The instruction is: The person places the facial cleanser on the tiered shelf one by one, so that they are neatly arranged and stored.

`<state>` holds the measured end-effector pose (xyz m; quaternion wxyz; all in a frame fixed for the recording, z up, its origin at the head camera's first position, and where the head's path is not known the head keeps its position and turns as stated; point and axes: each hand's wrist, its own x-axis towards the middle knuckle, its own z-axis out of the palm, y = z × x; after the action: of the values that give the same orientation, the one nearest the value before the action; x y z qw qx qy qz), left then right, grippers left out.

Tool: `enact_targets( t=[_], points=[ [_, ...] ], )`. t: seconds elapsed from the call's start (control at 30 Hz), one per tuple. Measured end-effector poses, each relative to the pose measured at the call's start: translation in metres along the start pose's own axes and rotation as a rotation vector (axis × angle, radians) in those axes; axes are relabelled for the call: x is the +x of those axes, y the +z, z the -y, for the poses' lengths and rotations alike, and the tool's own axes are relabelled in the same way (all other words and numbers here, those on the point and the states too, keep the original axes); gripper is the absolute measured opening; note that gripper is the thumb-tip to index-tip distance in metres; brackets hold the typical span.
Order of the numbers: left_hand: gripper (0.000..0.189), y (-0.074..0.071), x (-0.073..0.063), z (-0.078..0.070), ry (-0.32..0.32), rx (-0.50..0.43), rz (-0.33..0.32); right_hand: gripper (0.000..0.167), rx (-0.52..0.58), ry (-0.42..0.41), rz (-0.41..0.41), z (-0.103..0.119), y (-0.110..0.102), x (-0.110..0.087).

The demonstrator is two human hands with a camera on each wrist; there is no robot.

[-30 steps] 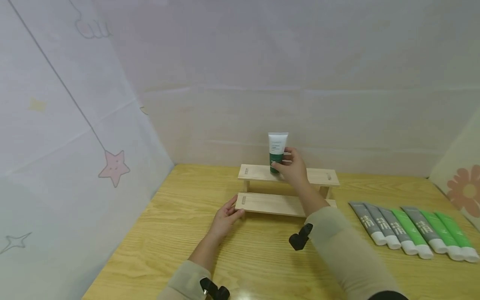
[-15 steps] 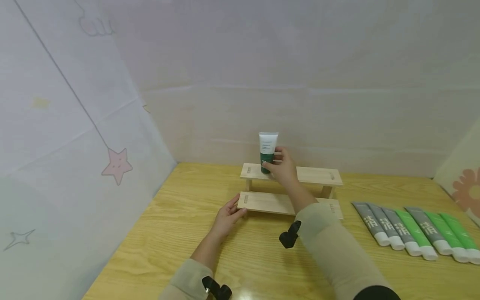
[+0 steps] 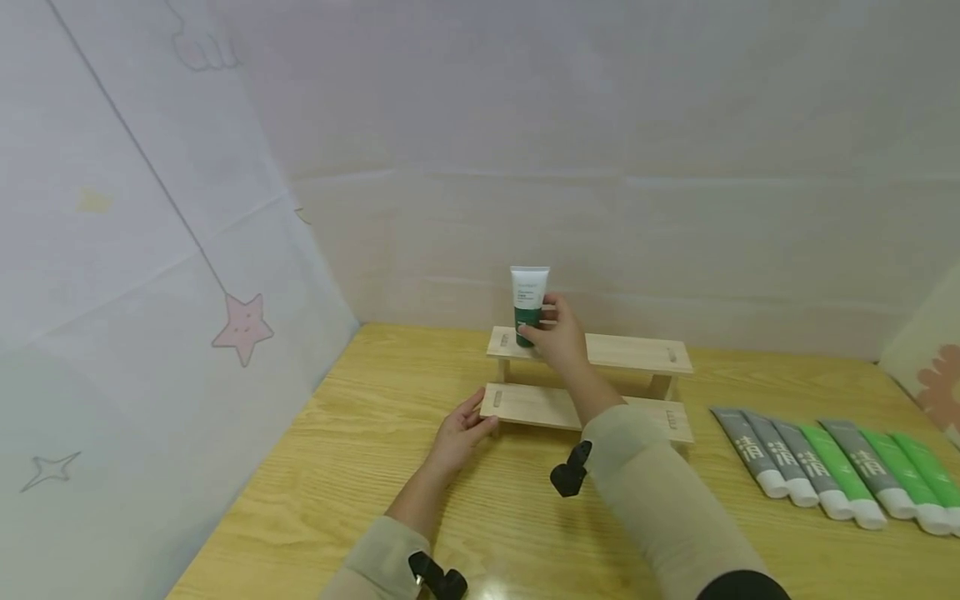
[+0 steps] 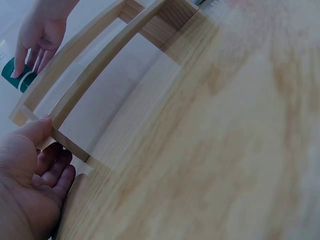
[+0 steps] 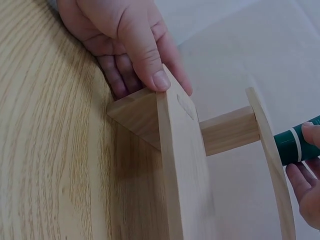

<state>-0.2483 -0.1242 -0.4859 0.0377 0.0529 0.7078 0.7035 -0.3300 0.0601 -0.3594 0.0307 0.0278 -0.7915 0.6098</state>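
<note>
A two-tier wooden display stand (image 3: 637, 352) rests on the table. Toward the left end of its upper board, a white and dark green squeeze tube (image 3: 530, 287) stands upright, cap end down. My right hand (image 3: 564, 342) holds the tube low on its green part, thumb in front and fingers behind. At the left end of the lower board, my left hand (image 3: 453, 437) grips the stand. In the right wrist view its thumb (image 5: 160, 80) presses the board's edge, with other fingers around the side support. The left wrist view shows the tube's green end (image 4: 11, 75) at the upper board.
Several grey and green squeeze tubes with white caps (image 3: 843, 475) lie in a row on the wooden table (image 3: 322, 500) to the right of the stand. A pale cloth backdrop (image 3: 420, 242) rises behind the table and along its left side.
My right hand has moved the tube leftward along the upper board, from nearer the middle to near its left end. My left hand keeps its grip on the stand.
</note>
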Motion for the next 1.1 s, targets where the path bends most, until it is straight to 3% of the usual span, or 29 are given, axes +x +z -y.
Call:
enact_targets(
  t=[0.5,1.1],
  points=[
    [0.064,0.004,0.002,-0.001,0.0,0.004,0.007,0.065,-0.033,-0.006,0.024,-0.004,-0.006,-0.002],
    [0.063,0.0,0.002,0.002,-0.001,0.006,-0.013,0.063,-0.05,-0.045,0.049,-0.016,-0.063,-0.014]
  ],
)
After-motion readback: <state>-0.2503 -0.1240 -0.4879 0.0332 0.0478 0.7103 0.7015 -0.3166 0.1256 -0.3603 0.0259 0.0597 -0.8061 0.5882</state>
